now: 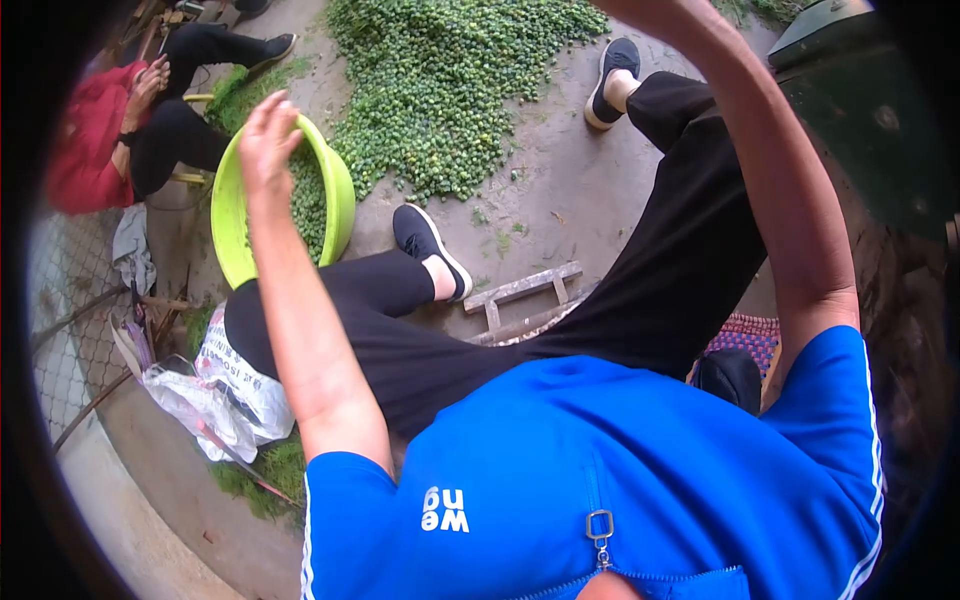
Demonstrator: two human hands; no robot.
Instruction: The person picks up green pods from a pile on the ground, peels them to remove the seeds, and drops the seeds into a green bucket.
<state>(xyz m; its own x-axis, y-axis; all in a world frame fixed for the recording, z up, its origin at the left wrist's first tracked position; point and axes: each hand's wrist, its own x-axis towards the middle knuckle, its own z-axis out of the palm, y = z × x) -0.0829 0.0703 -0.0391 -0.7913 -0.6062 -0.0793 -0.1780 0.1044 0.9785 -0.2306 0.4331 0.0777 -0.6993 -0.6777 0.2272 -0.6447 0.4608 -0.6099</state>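
My left hand (268,150), loosely open with nothing visible in it, hangs by the lime-green basin (342,190), its small green fruits (309,205) just rightward; my right hand is out of view, grip untellable.

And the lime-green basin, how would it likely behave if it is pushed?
The basin looks like smooth plastic, so it would probably slide rather than break. The green pieces inside likely add some weight. Being small and roundish, they might roll or spill if it tips.
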